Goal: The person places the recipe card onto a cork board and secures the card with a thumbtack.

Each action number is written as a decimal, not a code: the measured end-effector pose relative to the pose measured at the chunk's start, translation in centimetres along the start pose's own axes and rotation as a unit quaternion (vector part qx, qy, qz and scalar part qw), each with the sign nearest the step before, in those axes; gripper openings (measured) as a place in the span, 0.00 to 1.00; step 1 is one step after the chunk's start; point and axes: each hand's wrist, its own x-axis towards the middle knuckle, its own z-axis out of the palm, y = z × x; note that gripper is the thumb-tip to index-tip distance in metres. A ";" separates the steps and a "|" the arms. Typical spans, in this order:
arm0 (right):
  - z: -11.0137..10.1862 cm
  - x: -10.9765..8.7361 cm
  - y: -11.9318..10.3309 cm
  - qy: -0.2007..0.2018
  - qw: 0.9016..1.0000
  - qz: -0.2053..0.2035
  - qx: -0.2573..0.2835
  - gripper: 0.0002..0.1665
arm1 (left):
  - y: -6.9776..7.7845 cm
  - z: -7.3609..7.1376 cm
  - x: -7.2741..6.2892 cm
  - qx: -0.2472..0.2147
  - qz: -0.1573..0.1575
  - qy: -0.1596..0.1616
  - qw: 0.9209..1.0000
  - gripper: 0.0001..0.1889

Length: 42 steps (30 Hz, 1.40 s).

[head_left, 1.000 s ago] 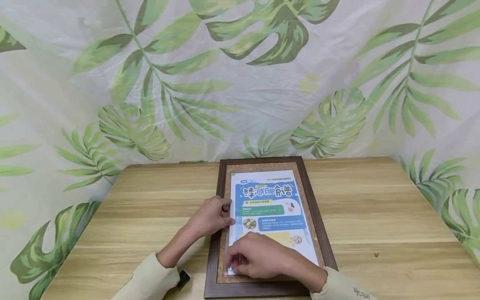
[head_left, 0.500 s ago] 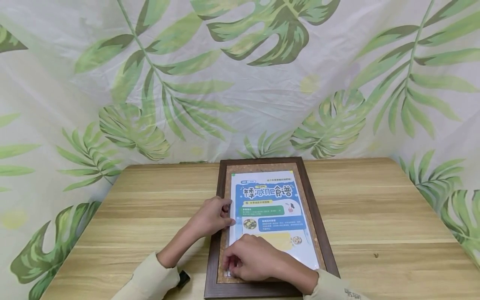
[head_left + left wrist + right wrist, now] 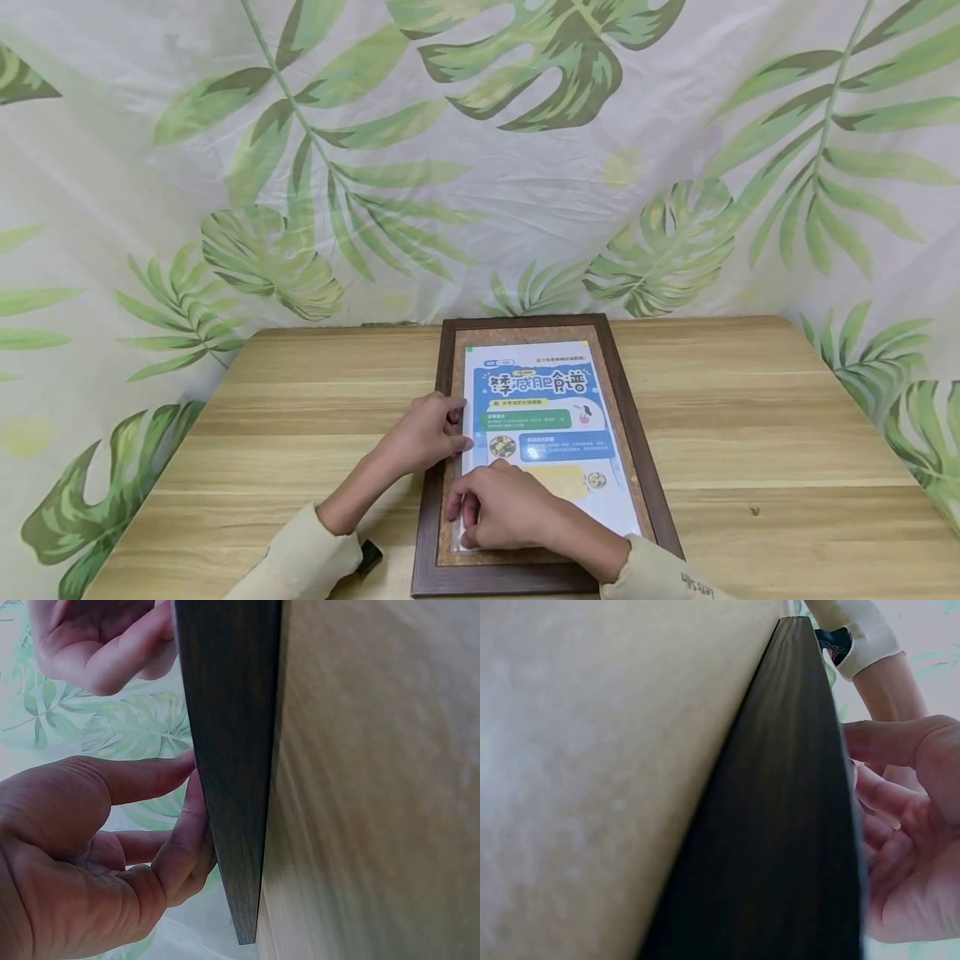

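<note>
A printed poster sheet (image 3: 555, 429) with a blue heading lies on a cork board (image 3: 525, 334) in a dark brown frame (image 3: 652, 467). A green dot (image 3: 469, 349) marks its top left corner, a yellow one (image 3: 585, 342) its top right. My left hand (image 3: 429, 429) rests its thumb and fingertips on the sheet's left edge, thumb apart from the index finger in the head view. My right hand (image 3: 510, 508) is at the lower left corner, bent fingers and thumb (image 3: 885, 741) touching down there. No object shows between its fingertips; the palm covers part of the sheet's lower half.
The board lies on a wood-grain table (image 3: 765, 417), close to its far edge. A small black object (image 3: 367, 557) sits beside the left sleeve (image 3: 307, 554). A leaf-patterned cloth (image 3: 525, 208) hangs behind the table.
My right hand has shifted slightly at the lower left corner, its thumb and index finger now farther apart. The left hand stays where it was on the left edge.
</note>
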 end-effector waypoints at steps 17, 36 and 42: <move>0.1 -0.4 0.9 -0.016 0.996 -0.088 -0.028 0.09 | -0.1 -0.1 0.0 -0.010 -0.007 -0.002 1.000 0.28; -2.9 -4.2 3.7 -0.026 0.998 -0.047 0.031 0.08 | 0.1 0.2 0.0 -0.016 -0.025 -0.009 1.000 0.33; -4.0 -6.2 5.5 0.010 0.999 -0.033 0.033 0.09 | 0.1 0.2 -0.1 -0.016 -0.023 -0.011 1.000 0.33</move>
